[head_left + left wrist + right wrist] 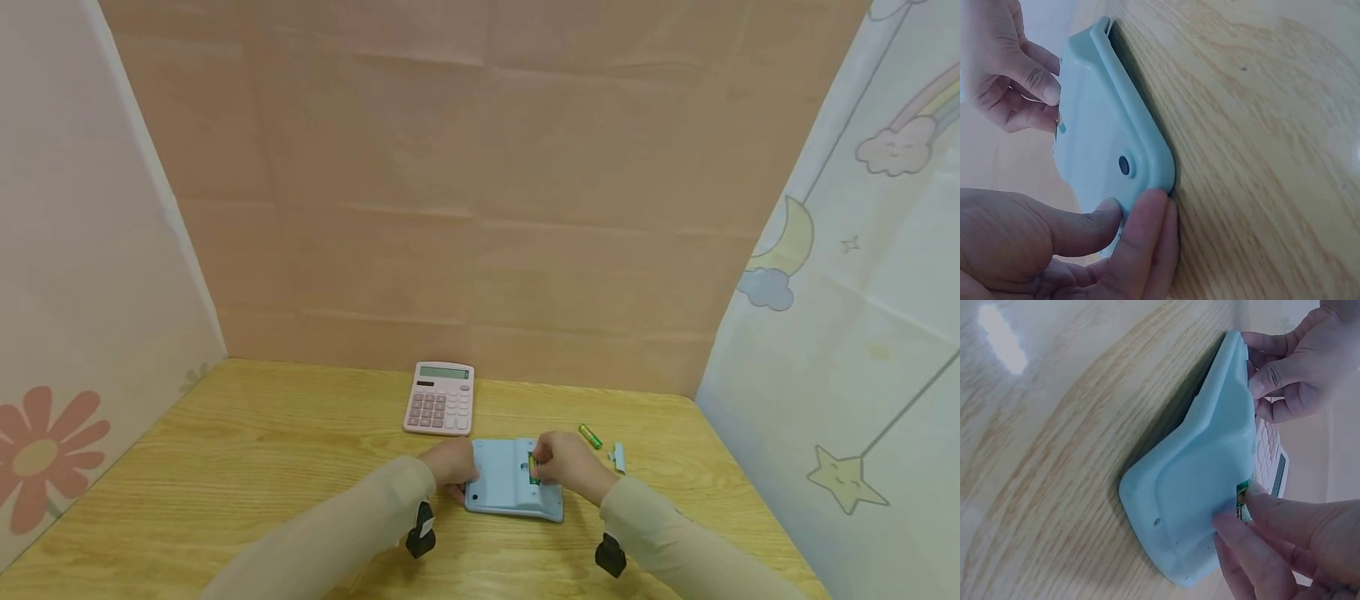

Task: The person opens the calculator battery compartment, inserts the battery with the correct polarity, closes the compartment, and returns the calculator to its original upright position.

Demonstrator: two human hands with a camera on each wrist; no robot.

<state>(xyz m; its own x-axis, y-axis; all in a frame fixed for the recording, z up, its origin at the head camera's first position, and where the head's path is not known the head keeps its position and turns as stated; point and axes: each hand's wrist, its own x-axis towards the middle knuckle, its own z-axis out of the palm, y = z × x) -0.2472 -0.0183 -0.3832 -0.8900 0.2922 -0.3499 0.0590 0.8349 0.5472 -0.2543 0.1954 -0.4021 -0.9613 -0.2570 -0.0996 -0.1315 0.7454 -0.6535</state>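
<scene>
A light blue calculator point(495, 475) lies face down on the table, its battery slot uncovered. A green and gold battery point(533, 468) sits in that slot; the right wrist view shows only part of the battery point(1242, 495). My left hand point(452, 463) grips the calculator's left edge, thumb on the back and fingers at the side in the left wrist view. My right hand point(566, 460) has thumb and forefinger at the battery, pinching it at the slot. Right of it lie a loose green battery point(590, 436) and a small light blue battery cover point(618, 457).
Behind the blue calculator a pink calculator point(440, 398) lies face up with its display showing. A wood-grain table point(300, 433) spreads under everything. Upright cloth-like panels, brown behind and patterned at both sides, stand at the table's edges.
</scene>
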